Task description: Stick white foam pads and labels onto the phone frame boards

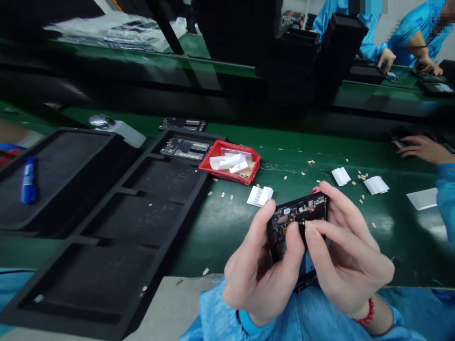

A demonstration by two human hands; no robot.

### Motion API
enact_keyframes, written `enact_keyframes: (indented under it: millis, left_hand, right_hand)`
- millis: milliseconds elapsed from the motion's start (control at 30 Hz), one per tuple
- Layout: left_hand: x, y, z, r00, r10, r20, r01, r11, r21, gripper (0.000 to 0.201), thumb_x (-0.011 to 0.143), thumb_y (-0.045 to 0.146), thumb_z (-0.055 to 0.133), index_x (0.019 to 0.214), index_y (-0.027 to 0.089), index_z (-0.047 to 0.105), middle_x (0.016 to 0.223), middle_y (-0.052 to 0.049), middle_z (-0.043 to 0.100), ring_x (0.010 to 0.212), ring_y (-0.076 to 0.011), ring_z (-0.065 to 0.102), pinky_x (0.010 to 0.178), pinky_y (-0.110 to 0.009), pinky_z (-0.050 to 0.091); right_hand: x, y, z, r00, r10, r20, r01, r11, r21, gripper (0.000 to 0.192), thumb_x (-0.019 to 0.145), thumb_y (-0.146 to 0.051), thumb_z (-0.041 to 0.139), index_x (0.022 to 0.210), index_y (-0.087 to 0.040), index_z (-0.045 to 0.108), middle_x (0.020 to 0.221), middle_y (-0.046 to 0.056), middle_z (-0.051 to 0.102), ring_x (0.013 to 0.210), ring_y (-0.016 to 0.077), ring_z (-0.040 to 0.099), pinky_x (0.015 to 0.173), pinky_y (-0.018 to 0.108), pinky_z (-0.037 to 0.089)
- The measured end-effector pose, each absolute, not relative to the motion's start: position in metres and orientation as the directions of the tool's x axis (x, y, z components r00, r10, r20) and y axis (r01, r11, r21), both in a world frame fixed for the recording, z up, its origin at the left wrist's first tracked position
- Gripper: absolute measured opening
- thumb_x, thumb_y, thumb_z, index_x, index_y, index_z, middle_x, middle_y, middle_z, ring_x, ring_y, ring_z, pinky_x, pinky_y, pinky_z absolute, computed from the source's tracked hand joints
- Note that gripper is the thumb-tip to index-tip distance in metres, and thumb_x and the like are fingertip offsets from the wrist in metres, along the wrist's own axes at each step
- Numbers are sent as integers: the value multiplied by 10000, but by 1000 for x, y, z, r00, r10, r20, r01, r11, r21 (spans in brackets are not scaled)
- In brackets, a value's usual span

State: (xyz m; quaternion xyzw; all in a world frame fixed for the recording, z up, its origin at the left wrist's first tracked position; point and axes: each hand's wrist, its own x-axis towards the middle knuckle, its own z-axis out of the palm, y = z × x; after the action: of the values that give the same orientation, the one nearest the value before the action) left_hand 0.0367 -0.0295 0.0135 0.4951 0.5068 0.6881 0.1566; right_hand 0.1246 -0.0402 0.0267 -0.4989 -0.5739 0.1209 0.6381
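The left hand (263,267) is gripping an open device (297,212) above the bench's (220,227) near edge; the right hand (355,253) is bracing it, pinching narrowly at its face; a red bin (223,176) is sitting by the black tray's (174,227) far right corner.

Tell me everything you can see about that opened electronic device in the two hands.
The opened electronic device is flat and roughly rectangular, with a black rim, plastic or metal, I can't tell. Its inside is exposed: small circuit parts and a tiny white label near the far end, a bluish panel lower down, partly hidden by fingers. It's held tilted, off the green bench, between the left hand and right hand, with both thumbs on its inner face.
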Motion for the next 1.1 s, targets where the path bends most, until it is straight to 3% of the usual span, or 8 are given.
enact_keyframes:
  millis: [200, 400, 533, 700, 833, 967, 1033, 1100]
  left_hand:
    - [36, -28, 12, -475, 696, 538, 337, -420, 843, 507, 721, 67, 815, 1198, 216, 735, 745, 47, 805, 484, -104, 702, 508, -164, 601]
    - [37, -27, 16, -504, 676, 538, 346, -412, 843, 521, 708, 55, 810, 1188, 246, 740, 822, 35, 822, 514, -100, 720, 528, -152, 605]
    - [36, -23, 19, -468, 748, 470, 299, -366, 881, 517, 735, 52, 791, 1199, 274, 734, 770, 69, 808, 504, -76, 710, 534, -121, 601]
    - [30, -23, 18, -417, 851, 319, 111, -300, 947, 371, 868, 175, 729, 1226, 271, 726, 1061, -2, 814, 834, -188, 800, 721, -223, 666]
    - [29, -26, 6, -236, 945, 228, -110, -259, 959, 429, 958, 336, 629, 1385, 304, 617, 1361, -41, 689, 1215, -272, 680, 988, -313, 596]
    - [17, -19, -15, -45, 992, 115, -182, -122, 976, 695, 937, 285, 664, 1552, 371, 352, 1356, -41, 693, 1216, -247, 683, 993, -333, 589]
    - [2, -10, -25, -83, 994, 71, -159, -84, 984, 730, 901, 260, 705, 1537, 376, 368, 1292, -33, 724, 1154, -238, 714, 928, -323, 613]
    - [-16, -2, -33, -226, 971, 80, -17, -86, 996, 493, 911, 250, 682, 1385, 342, 579, 1217, -11, 743, 1084, -203, 723, 907, -273, 588]
  right_hand:
    - [130, -37, 30, 288, 742, 605, 346, 508, -788, 308, 790, 3, 696, 980, -225, 781, 1345, 93, 676, 1142, 304, 715, 953, 485, 640]
    - [132, -27, 33, 315, 843, 435, 170, 401, -900, 220, 797, -66, 753, 929, -238, 721, 1172, 76, 715, 1059, 239, 722, 789, 351, 662]
    - [134, -21, 29, 304, 882, 361, 96, 348, -932, 196, 798, -73, 744, 903, -231, 696, 1083, 54, 701, 1005, 194, 714, 768, 290, 636]
    - [138, -18, 25, 264, 900, 347, 6, 359, -933, 137, 847, -116, 692, 919, -232, 702, 1095, 58, 709, 1002, 184, 712, 808, 303, 630]
    - [130, -12, 22, 342, 870, 354, 69, 352, -933, 184, 801, -106, 733, 932, -227, 685, 1109, 63, 691, 1051, 191, 696, 863, 312, 619]
    - [149, 2, 7, 270, 879, 393, 146, 366, -919, 134, 877, -154, 660, 992, -219, 686, 1184, 85, 679, 1133, 199, 679, 951, 356, 598]
    - [176, 5, -9, 233, 872, 430, 280, 363, -889, 128, 931, -192, 606, 1017, -225, 696, 1266, 96, 661, 1193, 210, 659, 1010, 399, 569]
    - [205, 3, -31, 199, 887, 417, 475, 285, -833, 127, 940, -244, 613, 1030, -236, 704, 1299, 100, 660, 1243, 234, 632, 1059, 444, 533]
